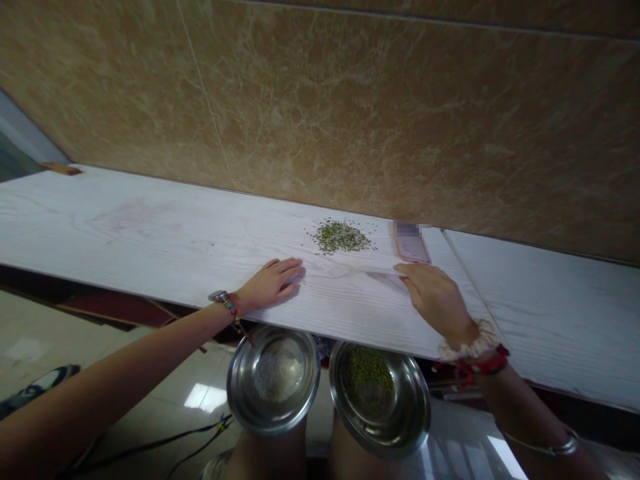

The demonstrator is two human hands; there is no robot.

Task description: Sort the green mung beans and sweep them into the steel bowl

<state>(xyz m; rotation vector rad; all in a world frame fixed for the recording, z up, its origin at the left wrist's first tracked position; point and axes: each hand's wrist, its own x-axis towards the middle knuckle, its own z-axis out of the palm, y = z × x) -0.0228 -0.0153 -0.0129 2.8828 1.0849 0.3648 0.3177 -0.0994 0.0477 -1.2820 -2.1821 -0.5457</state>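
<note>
My left hand (275, 283) lies on the white shelf (150, 233), fingers stretched toward the right, with nothing visible in it. My right hand (433, 293) pinches a thin, pale, flat strip (377, 270) whose kind I cannot make out. The strip points left, low over the surface. Beyond both hands, small green beans (343, 237) lie in a loose pile, with single ones scattered around it. Below the shelf's front edge, a steel bowl (380, 427) on my right leg holds more green beans (370, 377). Another steel bowl (277, 380) rests on my left leg.
A phone in a pink case (413, 241) lies close behind my right hand. The brown marbled wall (320, 113) rises directly behind the shelf. A seam (465, 270) crosses the shelf at right. Dark cords (165, 440) lie on the tiled floor at left, near a shoe (45, 385).
</note>
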